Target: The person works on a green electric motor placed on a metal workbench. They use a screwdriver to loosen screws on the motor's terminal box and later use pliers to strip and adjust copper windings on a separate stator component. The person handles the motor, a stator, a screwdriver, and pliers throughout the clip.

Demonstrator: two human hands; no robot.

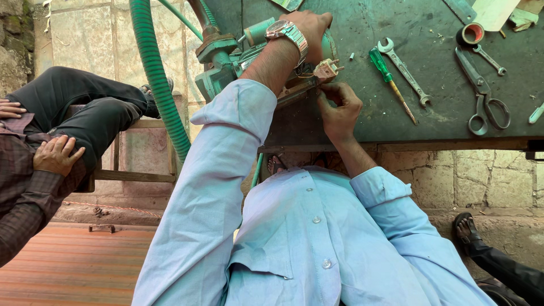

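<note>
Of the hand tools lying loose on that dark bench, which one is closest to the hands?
The screwdriver with the green handle. It lies just past the right hand, nearer than the open-ended spanner beside it, while the scissors lie farther off.

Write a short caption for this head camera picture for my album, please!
Left hand steadies a green pump while right hand works at its terminal block, tools on the workbench.

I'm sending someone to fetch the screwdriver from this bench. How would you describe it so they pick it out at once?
Start at the dark green bench, to the side of the green pump that the two hands work on. The screwdriver lies next to the silver spanner, with the scissors further along. It alone has a translucent green handle and a thin shaft; its neighbours are bare metal.
</note>
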